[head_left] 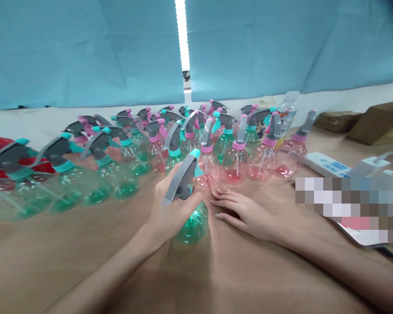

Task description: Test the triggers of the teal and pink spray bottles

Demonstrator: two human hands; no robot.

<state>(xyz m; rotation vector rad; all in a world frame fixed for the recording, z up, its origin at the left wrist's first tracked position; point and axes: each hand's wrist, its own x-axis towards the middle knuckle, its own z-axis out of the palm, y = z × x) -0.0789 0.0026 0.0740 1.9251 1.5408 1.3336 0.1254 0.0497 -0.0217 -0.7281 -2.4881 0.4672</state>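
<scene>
My left hand (pixel 170 203) is wrapped round the neck of a green spray bottle (pixel 194 224) with a grey and turquoise trigger head. The bottle is upright, in front of the other bottles. Beside it, my right hand (pixel 244 211) lies on the brown tabletop with fingers stretched out, holding nothing. Just beyond the right fingertips stands a pink spray bottle (pixel 208 170) with a pink collar. Another pink spray bottle (pixel 236 168) is close to its right.
Several green spray bottles (pixel 100 183) line the left. More bottles crowd the back near a blue curtain (pixel 85 52). A clear plastic bottle (pixel 287 113), a cardboard box (pixel 376 122), a white power strip (pixel 325 163) and a partly blurred-out device (pixel 360 233) are at the right.
</scene>
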